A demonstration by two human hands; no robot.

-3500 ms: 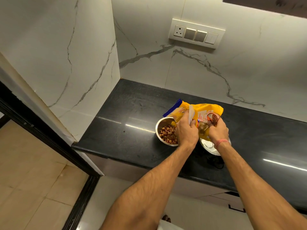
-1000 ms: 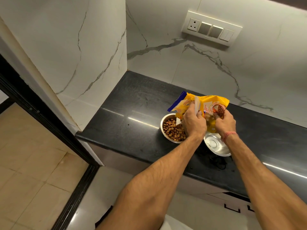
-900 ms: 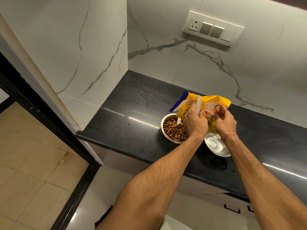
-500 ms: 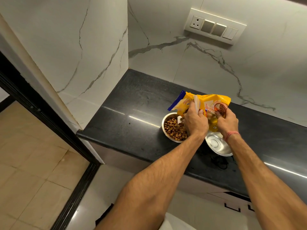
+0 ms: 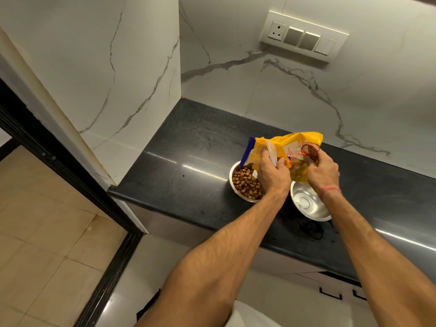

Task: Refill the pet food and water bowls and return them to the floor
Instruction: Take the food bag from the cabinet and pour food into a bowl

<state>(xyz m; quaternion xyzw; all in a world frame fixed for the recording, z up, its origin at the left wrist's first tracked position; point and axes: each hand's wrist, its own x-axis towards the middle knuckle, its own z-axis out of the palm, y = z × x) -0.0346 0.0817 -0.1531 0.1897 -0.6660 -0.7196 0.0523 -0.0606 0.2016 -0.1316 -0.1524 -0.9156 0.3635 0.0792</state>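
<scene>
Your 2 hands, left (image 5: 273,177) and right (image 5: 322,173), grip the bag (image 5: 286,149); its mouth tilts left over the food bowl (image 5: 245,185).

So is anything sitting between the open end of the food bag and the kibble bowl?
Nothing visible. The left hand and right hand grip the yellow bag, its blue-edged end tipped directly over the kibble bowl. The empty steel bowl sits apart, to the right.
</scene>
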